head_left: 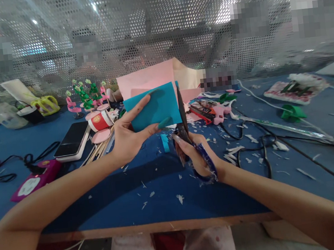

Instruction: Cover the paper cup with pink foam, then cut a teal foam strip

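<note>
A piece of bright blue paper (pixel 164 103) is pinched between the thumb and fingers of my left hand (pixel 129 139), raised above the table. My right hand (pixel 198 149) grips a pair of scissors (pixel 181 107) by its blue handles. The dark blades point upward along the right edge of the blue paper; whether they are cutting into it I cannot tell. Below, a small blue paper strip (pixel 165 143) lies on the table. Behind the blue paper stand pink sheets (pixel 146 75), partly hidden by it.
White paper scraps litter the blue tabletop (pixel 162 197). At left are a phone (pixel 74 138), a purple box (pixel 35 180), a red-and-white paper cup (pixel 99 121) and small green-and-pink paper plants (pixel 84 96). Black cables (pixel 265 150) and a green bow (pixel 292 112) lie right. A perforated metal screen (pixel 157 30) rises behind.
</note>
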